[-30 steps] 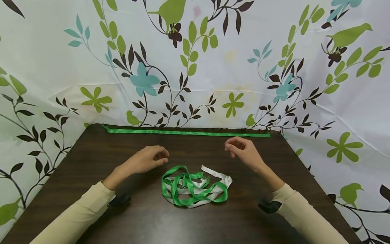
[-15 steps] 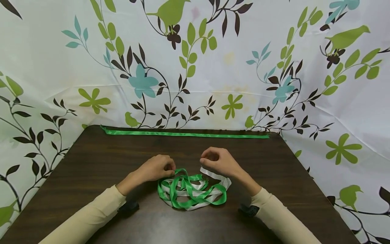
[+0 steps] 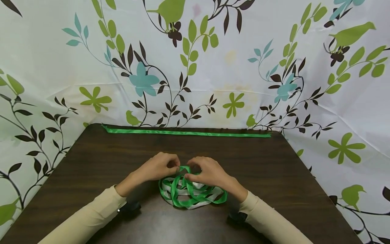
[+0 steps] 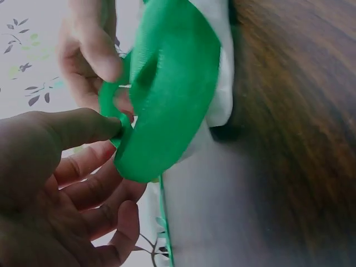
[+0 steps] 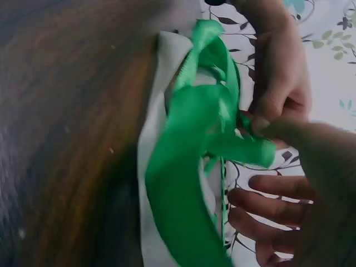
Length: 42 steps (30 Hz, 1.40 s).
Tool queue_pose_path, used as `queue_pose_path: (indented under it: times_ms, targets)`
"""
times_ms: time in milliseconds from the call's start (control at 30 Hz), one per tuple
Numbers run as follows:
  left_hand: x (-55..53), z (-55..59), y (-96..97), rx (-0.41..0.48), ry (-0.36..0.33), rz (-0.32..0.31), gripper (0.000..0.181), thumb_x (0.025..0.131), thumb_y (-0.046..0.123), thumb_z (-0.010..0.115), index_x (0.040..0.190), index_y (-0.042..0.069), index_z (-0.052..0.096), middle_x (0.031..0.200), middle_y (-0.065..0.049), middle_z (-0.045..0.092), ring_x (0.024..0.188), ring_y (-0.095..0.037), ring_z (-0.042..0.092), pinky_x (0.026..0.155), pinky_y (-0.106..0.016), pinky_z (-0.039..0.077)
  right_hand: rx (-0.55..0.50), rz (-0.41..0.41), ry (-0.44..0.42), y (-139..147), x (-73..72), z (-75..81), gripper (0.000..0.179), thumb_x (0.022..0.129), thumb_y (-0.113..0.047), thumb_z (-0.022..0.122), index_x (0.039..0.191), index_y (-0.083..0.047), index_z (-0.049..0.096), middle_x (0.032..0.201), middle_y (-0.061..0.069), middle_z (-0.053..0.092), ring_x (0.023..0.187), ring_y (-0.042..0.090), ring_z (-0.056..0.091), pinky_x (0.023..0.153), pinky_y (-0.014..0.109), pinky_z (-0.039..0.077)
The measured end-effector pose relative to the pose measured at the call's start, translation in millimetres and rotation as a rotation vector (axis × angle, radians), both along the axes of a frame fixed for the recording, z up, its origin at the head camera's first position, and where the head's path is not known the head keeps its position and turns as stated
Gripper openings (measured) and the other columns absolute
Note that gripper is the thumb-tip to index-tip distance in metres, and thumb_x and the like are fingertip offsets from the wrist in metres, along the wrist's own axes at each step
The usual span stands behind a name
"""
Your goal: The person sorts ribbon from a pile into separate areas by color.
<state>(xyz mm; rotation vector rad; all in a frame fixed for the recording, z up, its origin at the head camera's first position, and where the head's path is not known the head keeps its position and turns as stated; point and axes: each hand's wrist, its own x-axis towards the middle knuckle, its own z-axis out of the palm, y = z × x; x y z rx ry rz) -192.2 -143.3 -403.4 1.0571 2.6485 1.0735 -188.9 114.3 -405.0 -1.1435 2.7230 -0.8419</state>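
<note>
A loose heap of green ribbon and white ribbon lies in tangled loops in the middle of the dark table. At the far side of the heap my left hand pinches a loop of the green ribbon between thumb and index finger; its other fingers are loosely bent below. Just across from it, my right hand hovers over the heap's right side. Its thumb and fingers are spread apart around the raised green loop, covering the upper right of the heap in the head view.
A straight length of green ribbon runs along the back edge of the brown wooden table. Behind and beside the table hangs a white cloth printed with leaves, flowers and birds.
Both hands have come in toward the heap, the right one moving left and down over it. My left hand has taken hold of a green loop at the back.
</note>
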Motion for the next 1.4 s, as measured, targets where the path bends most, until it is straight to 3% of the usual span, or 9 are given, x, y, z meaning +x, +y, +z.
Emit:
queue_pose_path:
  times_ms: [133,267,333,467,633,900,1033,1133,1400]
  targets:
    - [1.8,7.4,-0.8,0.018,-0.031,0.004,0.005,0.098,0.015,0.07,0.098,0.01,0.071,0.08,0.011,0.065,0.069,-0.005,0.061,0.063,-0.03,0.051,-0.053,-0.047,0.054,-1.9,0.7,2.7,0.022,0.1,-0.019,0.066,0.119,-0.012,0.073,0.103,-0.003,0.072,0.077,0.007,0.064,0.058,0.026,0.048]
    - [1.2,12.6,-3.8,0.038,-0.063,-0.001,0.004,0.099,0.012,0.069,0.099,0.009,0.071,0.08,0.011,0.066,0.07,-0.007,0.061,0.063,-0.03,0.051,-0.114,-0.081,0.062,2.2,-0.7,8.2,0.018,0.101,-0.013,0.063,0.113,-0.011,0.077,0.096,-0.004,0.073,0.058,0.005,0.055,0.047,0.026,0.039]
    - [0.4,14.1,-5.3,0.051,-0.082,-0.008,0.005,0.099,0.013,0.069,0.1,0.009,0.071,0.081,0.01,0.067,0.07,-0.008,0.061,0.063,-0.031,0.05,-0.131,-0.091,0.06,4.5,-1.8,11.1,0.016,0.102,-0.014,0.063,0.11,-0.013,0.077,0.094,-0.004,0.072,0.053,0.006,0.052,0.047,0.026,0.039]
    - [0.4,17.3,-7.0,0.069,-0.136,-0.029,0.007,0.1,0.016,0.069,0.103,0.011,0.071,0.083,0.004,0.069,0.07,-0.011,0.059,0.062,-0.031,0.047,-0.189,-0.08,0.031,10.1,-6.6,15.0,0.015,0.104,-0.015,0.061,0.108,-0.012,0.075,0.087,0.0,0.072,0.061,0.015,0.061,0.054,0.029,0.046]
    - [1.9,21.6,-10.7,0.086,-0.213,-0.066,0.011,0.101,0.021,0.067,0.106,0.012,0.072,0.085,-0.001,0.069,0.071,-0.015,0.056,0.062,-0.032,0.045,-0.248,-0.075,-0.093,19.7,-10.8,27.8,0.016,0.105,-0.017,0.059,0.11,-0.012,0.073,0.079,0.007,0.07,0.07,0.03,0.068,0.062,0.034,0.052]
    - [5.8,34.7,-21.1,0.166,-0.369,-0.103,0.012,0.101,0.027,0.068,0.109,0.019,0.072,0.091,-0.005,0.067,0.081,-0.022,0.056,0.068,-0.038,0.046,-0.325,-0.05,-0.336,39.1,-21.7,64.1,0.021,0.103,-0.029,0.064,0.114,-0.016,0.076,0.085,0.008,0.073,0.08,0.026,0.071,0.07,0.047,0.055]
    - [8.5,41.4,-23.9,0.195,-0.433,-0.119,0.015,0.101,0.028,0.068,0.111,0.018,0.072,0.093,-0.008,0.068,0.088,-0.034,0.057,0.074,-0.043,0.047,-0.434,-0.021,-0.424,51.2,-27.9,77.5,0.025,0.102,-0.029,0.067,0.117,-0.01,0.075,0.084,0.019,0.07,0.081,0.038,0.067,0.072,0.047,0.053]
    - [11.2,45.4,-29.0,0.21,-0.447,-0.113,0.016,0.101,0.028,0.068,0.112,0.016,0.072,0.094,-0.007,0.068,0.091,-0.037,0.057,0.077,-0.048,0.046,-0.51,-0.008,-0.47,57.4,-34.8,86.1,0.026,0.102,-0.025,0.067,0.119,-0.006,0.072,0.085,0.022,0.068,0.082,0.042,0.066,0.077,0.051,0.053]
    - [11.9,60.9,-37.1,0.222,-0.435,-0.13,0.017,0.101,0.027,0.067,0.112,0.014,0.071,0.096,-0.01,0.067,0.091,-0.03,0.057,0.078,-0.045,0.047,-0.714,0.013,-0.533,80.4,-40.0,100.4,0.023,0.1,-0.011,0.067,0.12,0.002,0.068,0.082,0.013,0.071,0.076,0.027,0.067,0.077,0.043,0.055]
